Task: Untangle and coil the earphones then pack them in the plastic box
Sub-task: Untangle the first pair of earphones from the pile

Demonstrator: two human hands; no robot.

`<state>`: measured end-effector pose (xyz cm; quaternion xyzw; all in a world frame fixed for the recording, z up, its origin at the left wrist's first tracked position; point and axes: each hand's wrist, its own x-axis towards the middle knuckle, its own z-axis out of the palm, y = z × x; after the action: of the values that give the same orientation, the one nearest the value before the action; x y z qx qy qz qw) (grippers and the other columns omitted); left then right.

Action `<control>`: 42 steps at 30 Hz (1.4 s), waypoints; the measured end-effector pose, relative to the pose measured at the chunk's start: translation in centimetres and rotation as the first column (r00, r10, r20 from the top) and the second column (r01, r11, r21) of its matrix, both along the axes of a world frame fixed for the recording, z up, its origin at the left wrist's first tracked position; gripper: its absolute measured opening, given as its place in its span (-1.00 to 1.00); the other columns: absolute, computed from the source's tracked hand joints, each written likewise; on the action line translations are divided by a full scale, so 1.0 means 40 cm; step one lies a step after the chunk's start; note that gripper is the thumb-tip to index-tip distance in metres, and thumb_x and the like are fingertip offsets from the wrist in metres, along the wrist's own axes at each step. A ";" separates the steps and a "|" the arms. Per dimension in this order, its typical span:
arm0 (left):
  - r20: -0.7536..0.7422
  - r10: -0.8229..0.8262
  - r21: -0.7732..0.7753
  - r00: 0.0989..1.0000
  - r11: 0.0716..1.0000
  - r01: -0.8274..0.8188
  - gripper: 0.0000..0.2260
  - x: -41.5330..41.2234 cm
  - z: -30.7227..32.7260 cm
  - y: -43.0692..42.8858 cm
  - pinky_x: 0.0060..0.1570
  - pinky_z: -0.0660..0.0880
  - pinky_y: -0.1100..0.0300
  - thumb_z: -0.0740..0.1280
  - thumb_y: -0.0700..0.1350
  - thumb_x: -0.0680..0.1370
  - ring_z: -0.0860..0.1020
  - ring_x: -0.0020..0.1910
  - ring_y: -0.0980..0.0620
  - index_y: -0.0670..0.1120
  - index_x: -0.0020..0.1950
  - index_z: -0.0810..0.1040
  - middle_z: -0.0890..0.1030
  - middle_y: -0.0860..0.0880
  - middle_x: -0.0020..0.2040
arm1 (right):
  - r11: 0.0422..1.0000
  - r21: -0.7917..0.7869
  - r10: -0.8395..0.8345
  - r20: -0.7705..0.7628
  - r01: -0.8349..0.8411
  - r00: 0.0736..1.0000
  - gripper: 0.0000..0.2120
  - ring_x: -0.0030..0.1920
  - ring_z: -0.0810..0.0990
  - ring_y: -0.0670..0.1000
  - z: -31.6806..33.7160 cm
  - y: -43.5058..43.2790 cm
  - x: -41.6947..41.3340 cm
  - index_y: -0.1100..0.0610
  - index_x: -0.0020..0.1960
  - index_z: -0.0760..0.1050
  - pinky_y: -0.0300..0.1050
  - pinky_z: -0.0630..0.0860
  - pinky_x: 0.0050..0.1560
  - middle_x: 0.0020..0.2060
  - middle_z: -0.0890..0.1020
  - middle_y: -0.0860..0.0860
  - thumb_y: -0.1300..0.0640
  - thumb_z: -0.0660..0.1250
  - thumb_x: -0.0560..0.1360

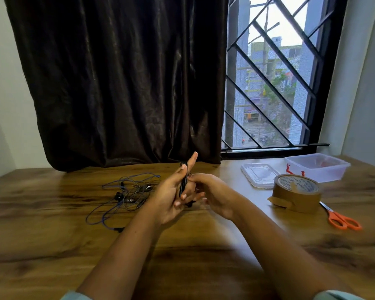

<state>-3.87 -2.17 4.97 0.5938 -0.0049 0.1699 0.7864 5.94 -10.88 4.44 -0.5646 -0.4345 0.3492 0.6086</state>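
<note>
Two hands are seen above a wooden tabletop (52, 234). One set of black earphones (184, 182) is held upright in the left hand (171, 195). Its cord is bunched along the palm, pressed by the thumb and enclosed by the curled lower fingers (183, 196), while the index finger is stretched straight up behind it. The right hand (212, 193) is brought against the bundle from the right, its fingers curled toward the cord. Whether the cord is pinched by them cannot be told.

One tangle of blue and grey earphones (130, 191) is spread on the tabletop just left of the hands; the number of sets in it cannot be counted. At the far right, well apart from the hands, one clear plastic box (318, 167) is set with something red inside. One lid (258, 174) is laid beside it. One roll of brown tape (296, 191) and one pair of orange scissors (342, 219) are placed nearer.
</note>
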 end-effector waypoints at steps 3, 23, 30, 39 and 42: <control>-0.035 -0.065 0.007 0.997 0.998 0.065 -0.64 -0.001 -0.002 0.002 -0.23 0.55 0.23 -0.01 0.00 0.64 0.19 -0.67 0.14 0.11 0.36 0.44 0.23 0.01 -0.61 | 0.999 0.032 -0.036 0.031 0.035 0.999 -0.74 -0.29 0.58 -0.01 0.002 0.000 0.001 0.19 -0.17 0.57 -0.15 0.45 -0.25 -0.38 0.62 0.09 0.16 0.16 0.58; 0.021 0.477 0.154 0.879 0.867 -0.474 -0.73 0.056 -0.034 0.029 -0.53 0.42 0.32 0.10 -0.06 0.65 0.25 -0.58 0.17 -0.16 -0.14 0.44 0.31 0.05 -0.51 | 0.951 0.157 -0.264 -0.042 0.267 0.964 -0.89 -0.33 0.61 -0.07 -0.025 0.023 -0.008 0.23 -0.09 0.53 -0.24 0.53 -0.32 -0.30 0.62 0.06 0.36 0.24 0.51; 0.033 0.508 0.322 0.861 0.810 -0.491 -0.73 0.048 -0.047 0.048 -0.48 0.32 0.31 0.10 -0.02 0.65 0.34 -0.49 0.18 -0.09 -0.20 0.39 0.33 0.03 -0.39 | 0.951 0.133 -0.267 -0.095 0.278 0.959 -0.79 -0.15 0.53 0.02 -0.026 0.033 -0.010 0.19 -0.02 0.47 -0.16 0.48 -0.11 -0.22 0.56 0.08 0.42 0.19 0.44; 0.018 0.459 0.250 0.888 0.858 -0.448 -0.75 0.050 -0.044 0.040 -0.56 0.21 0.35 0.10 -0.05 0.65 0.31 -0.55 0.21 -0.10 -0.17 0.40 0.35 0.06 -0.42 | 0.960 0.213 -0.153 -0.141 0.181 0.978 -0.68 -0.42 0.50 -0.07 -0.020 0.019 -0.012 0.17 0.18 0.31 -0.22 0.50 -0.34 -0.31 0.56 0.08 0.45 0.21 0.50; 0.021 0.468 0.214 0.884 0.861 -0.461 -0.76 0.049 -0.040 0.035 -0.61 0.20 0.37 0.11 -0.07 0.65 0.33 -0.58 0.23 -0.10 -0.16 0.44 0.38 0.07 -0.45 | 0.961 0.228 -0.133 -0.114 0.157 0.985 -0.65 -0.38 0.54 -0.09 -0.019 0.016 -0.012 0.18 0.23 0.32 -0.27 0.51 -0.35 -0.25 0.58 0.06 0.40 0.27 0.51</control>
<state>-1.91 -0.78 3.35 0.6607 0.1324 0.3435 0.6542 5.47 -10.26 3.67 -0.5009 -0.4003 0.2765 0.7158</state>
